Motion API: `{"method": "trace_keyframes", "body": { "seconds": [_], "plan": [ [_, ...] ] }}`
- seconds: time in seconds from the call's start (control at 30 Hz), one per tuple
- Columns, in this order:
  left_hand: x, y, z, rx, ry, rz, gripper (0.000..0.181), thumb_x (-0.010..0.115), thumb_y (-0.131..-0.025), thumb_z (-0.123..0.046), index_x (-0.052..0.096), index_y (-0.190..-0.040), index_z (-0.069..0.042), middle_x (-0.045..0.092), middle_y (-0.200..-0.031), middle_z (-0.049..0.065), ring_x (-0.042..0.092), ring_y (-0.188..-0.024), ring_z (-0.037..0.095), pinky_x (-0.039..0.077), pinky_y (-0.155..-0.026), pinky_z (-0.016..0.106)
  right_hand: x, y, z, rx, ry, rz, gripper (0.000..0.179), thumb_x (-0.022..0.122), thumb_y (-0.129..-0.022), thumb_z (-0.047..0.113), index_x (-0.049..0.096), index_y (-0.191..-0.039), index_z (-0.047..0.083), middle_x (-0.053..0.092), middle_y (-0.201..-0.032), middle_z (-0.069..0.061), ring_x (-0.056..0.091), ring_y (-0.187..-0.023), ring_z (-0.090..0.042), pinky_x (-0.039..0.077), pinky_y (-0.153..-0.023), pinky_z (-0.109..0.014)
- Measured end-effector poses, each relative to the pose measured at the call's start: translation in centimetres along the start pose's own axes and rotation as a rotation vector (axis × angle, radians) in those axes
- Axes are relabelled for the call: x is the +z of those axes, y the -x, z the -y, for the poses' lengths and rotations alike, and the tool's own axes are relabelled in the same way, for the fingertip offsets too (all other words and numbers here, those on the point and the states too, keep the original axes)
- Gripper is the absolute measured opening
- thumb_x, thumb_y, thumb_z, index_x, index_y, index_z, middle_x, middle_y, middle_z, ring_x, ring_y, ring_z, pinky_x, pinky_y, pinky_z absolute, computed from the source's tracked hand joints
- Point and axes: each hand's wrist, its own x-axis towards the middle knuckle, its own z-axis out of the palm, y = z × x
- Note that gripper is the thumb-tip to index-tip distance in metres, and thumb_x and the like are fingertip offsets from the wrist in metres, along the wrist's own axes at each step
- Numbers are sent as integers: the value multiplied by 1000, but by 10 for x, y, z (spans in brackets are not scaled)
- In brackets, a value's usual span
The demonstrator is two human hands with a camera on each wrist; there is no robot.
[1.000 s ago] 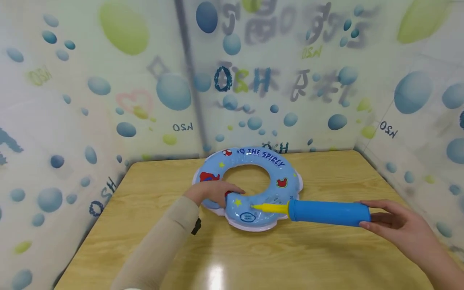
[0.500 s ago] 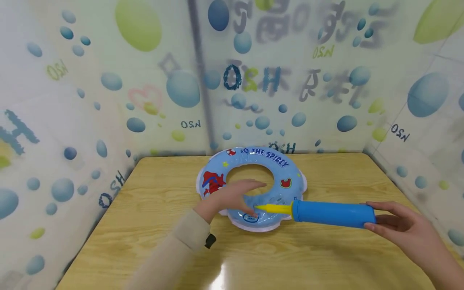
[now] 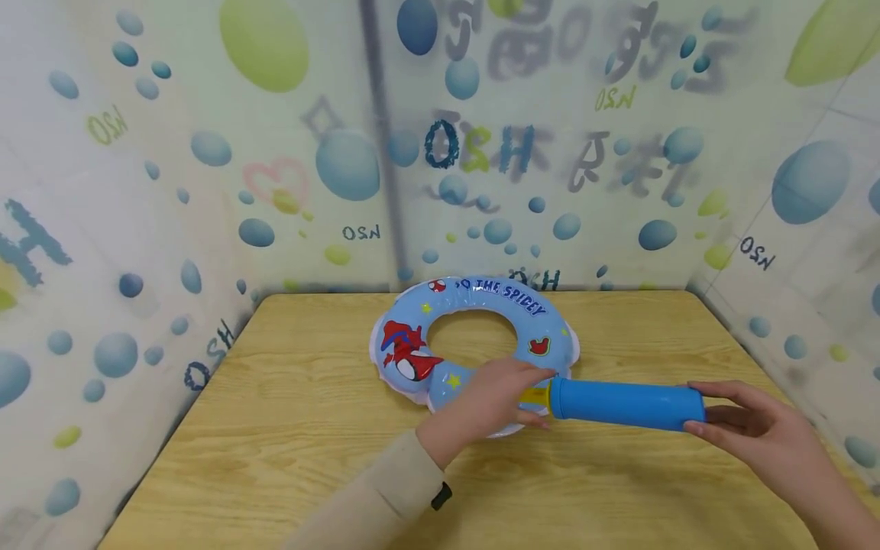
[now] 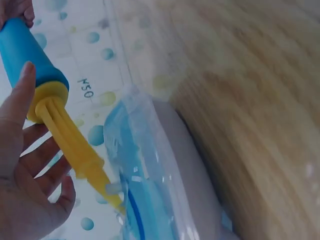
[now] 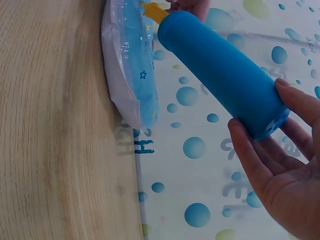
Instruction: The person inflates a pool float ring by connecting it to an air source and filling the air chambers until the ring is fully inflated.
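"So, where's the pale-blue round inflatable ring (image 3: pixel 536 321) with the red cartoon figure?"

"Lying on the light wood-grain table (image 3: pixel 289 428), near the bubble-printed wall (image 3: pixel 395 206)."

"And the bright-blue cylindrical pump (image 3: pixel 626 402)?"

"Held nearly level at the ring's right side, its ridged yellow tapering nozzle (image 4: pixel 72 140) pointing at the ring. From the left wrist, the tip overlaps the ring's clear film; I can't tell whether it goes in."

"How are the fingers?"

"The right hand (image 3: pixel 759 428) pinches the pump's outer end between thumb and fingertips. The left hand (image 3: pixel 484 401) is around the nozzle, thumb and fingers spread apart; whether they touch it, I can't tell."
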Motion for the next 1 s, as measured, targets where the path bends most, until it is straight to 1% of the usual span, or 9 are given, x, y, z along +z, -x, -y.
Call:
{"method": "trace_keyframes", "body": {
  "seconds": [0.1,0.17,0.27,0.37,0.43,0.6,0.8,0.9,1.0],
  "plan": [
    [3,-4,-5,-14,58,-4,65,72,-83,-49,54,-139,-20,62,-127,-7,56,-113,10,44,-97,30,0,0,-1,5,0,2,48,73,-89,20,56,-130,1,52,-108,33,63,-86,3,55,-66,-26],
    [6,-7,-6,-40,144,9,62,72,-84,-46,55,-138,-20,62,-125,-8,57,-110,8,44,-95,27,-1,0,-2,2,-3,2,48,73,-89,20,56,-130,2,53,-109,32,63,-87,2,55,-66,-26],
    [10,-9,-7,-101,326,39,60,72,-85,-42,53,-138,-21,61,-124,-10,56,-110,5,45,-92,23,-1,-1,-2,-1,-7,0,47,73,-89,19,56,-130,2,53,-109,33,63,-87,2,55,-66,-26],
    [13,-10,-7,-150,447,56,60,71,-86,-40,50,-139,-21,59,-127,-9,55,-114,7,46,-92,24,-2,-1,-2,0,4,-7,48,72,-90,19,55,-131,2,52,-108,33,63,-86,3,55,-66,-25],
    [14,-10,-7,-171,497,58,59,71,-86,-39,49,-138,-22,58,-128,-8,54,-115,8,46,-92,25,-3,-1,-1,4,18,-14,49,72,-90,20,55,-132,2,52,-107,32,62,-85,3,54,-65,-24],
    [17,-9,-10,-216,545,39,55,72,-86,-35,46,-133,-21,59,-126,-3,55,-112,10,47,-90,25,-7,-1,0,-5,44,-48,50,71,-91,22,54,-135,7,52,-110,31,60,-86,8,53,-65,-21],
    [18,-8,-12,-267,550,7,52,74,-85,-33,48,-128,-20,61,-115,-2,55,-98,9,47,-82,21,-19,1,-7,-91,0,-103,48,65,-95,9,51,-141,12,51,-120,28,57,-93,11,52,-69,-16],
    [17,-7,-12,-269,532,-22,49,75,-86,-30,49,-126,-18,59,-103,-6,55,-89,10,47,-74,20,-25,1,-14,-84,3,-145,47,60,-97,8,49,-143,13,48,-120,30,54,-93,14,49,-68,-12],
    [17,-8,-12,-264,473,-56,46,74,-88,-30,52,-126,-17,57,-97,-9,53,-84,10,46,-71,18,-31,2,-21,-53,5,-180,46,57,-99,10,48,-144,15,46,-115,31,50,-91,17,46,-66,-9]
  ]
}}
